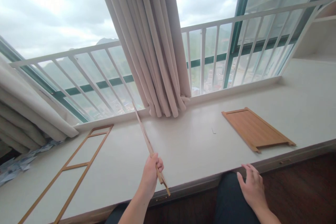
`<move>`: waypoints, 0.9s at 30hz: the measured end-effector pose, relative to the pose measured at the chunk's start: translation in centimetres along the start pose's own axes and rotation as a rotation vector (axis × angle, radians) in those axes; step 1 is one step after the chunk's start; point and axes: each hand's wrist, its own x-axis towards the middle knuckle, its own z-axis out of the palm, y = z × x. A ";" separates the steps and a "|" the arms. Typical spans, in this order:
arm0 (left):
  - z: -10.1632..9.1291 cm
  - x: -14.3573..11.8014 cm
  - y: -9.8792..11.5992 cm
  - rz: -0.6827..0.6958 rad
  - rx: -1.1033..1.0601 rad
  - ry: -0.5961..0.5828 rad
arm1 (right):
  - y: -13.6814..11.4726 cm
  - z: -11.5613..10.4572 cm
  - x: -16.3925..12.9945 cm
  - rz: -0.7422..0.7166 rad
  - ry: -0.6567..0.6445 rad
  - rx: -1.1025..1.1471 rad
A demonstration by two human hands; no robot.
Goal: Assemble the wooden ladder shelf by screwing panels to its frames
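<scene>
Near the front edge of the white window ledge, my left hand [152, 172] is closed around a thin wooden panel [145, 133]. It is seen almost edge-on, so its broad face is hidden, and its far end points toward the curtain. My right hand [253, 185] is empty, fingers stretched out, over my right knee by the ledge's edge. Beyond it a brown wooden board [256, 127] with short projecting corners lies flat. A small L-shaped hex key [213, 131] lies between the two. On the left, a long wooden ladder-like frame [76, 166] lies flat.
A beige curtain [157, 42] hangs down to the back of the ledge [189, 154]. White railings [217, 54] run along the window. Crumpled plastic wrapping [18, 164] lies at the far left, below another curtain [31, 105]. White shelving [315, 38] stands at right.
</scene>
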 end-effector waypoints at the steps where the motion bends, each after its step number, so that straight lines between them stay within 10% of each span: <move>1: -0.1 0.0 0.1 -0.002 -0.001 0.007 | -0.2 0.1 0.3 0.012 0.016 -0.048; 17: -1.1 0.1 0.6 -0.003 0.055 0.026 | 3.0 1.9 9.1 0.232 -0.205 -0.288; 27: -3.7 -3.6 0.4 -0.123 0.168 -0.047 | 2.8 1.5 8.1 0.072 0.051 -0.263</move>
